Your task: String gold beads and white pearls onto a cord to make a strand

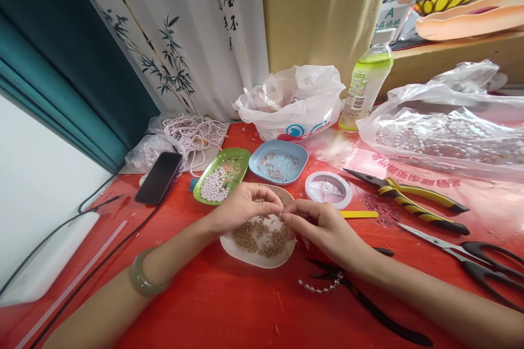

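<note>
My left hand [241,208] and my right hand [323,229] meet fingertip to fingertip over a white dish [245,253] of small gold beads [262,237]. Both pinch something tiny between thumb and forefinger; I cannot make it out. A jade bangle [143,278] sits on my left wrist. A short strand of pearls [321,286] lies on the red table under my right wrist, beside black pliers [368,305].
A green dish [239,159] of pearls, a blue dish [301,155] of metal pins and a spool of clear cord [327,189] stand behind. Yellow-handled pliers [413,202] and scissors [462,253] lie right. A phone [159,177], pearl strands [194,133], plastic bags [295,101] and a bottle [370,73] sit further back.
</note>
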Demonstrator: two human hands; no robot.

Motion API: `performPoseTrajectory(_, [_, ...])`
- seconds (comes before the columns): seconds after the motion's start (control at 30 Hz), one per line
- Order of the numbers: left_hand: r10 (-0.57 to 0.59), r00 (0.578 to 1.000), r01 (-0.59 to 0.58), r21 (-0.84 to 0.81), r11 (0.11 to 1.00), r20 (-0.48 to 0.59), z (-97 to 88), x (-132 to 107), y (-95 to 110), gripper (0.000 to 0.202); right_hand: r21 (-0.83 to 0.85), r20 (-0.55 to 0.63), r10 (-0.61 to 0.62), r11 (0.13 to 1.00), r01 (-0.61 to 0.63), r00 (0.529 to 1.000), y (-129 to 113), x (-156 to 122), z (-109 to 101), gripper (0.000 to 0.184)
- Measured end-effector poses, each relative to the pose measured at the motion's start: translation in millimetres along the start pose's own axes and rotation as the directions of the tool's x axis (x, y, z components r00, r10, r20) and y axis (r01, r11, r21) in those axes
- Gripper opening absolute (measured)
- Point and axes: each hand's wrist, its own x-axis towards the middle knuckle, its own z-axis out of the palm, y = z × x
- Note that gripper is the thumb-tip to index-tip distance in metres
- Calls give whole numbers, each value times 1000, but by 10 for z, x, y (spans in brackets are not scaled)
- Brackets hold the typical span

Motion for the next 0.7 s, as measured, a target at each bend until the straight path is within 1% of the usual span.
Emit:
performPoseTrajectory(0.1, [3,1000,-3,10,1000,-1,0,1,1,12,17,-2,24,1000,-24,1000,6,1,13,20])
performPoseTrajectory(0.27, [19,1000,-19,24,1000,6,-1,0,-3,12,-5,-5,39,999,-39,999,21,-4,14,19])
performPoseTrajectory(0.5, [22,1000,-22,-30,999,13,5,7,-25,13,-8,-2,34,999,-34,999,23,1,13,19])
performPoseTrajectory(0.57, [35,999,-35,-63,997,-6,-3,14,-33,14,-9,6,36,999,-36,999,24,2,13,18])
performPoseTrajectory(0.7, [69,995,-77,-105,992,-78,-20,28,-48,14,-38,15,28,999,-27,999,27,1,7,17])
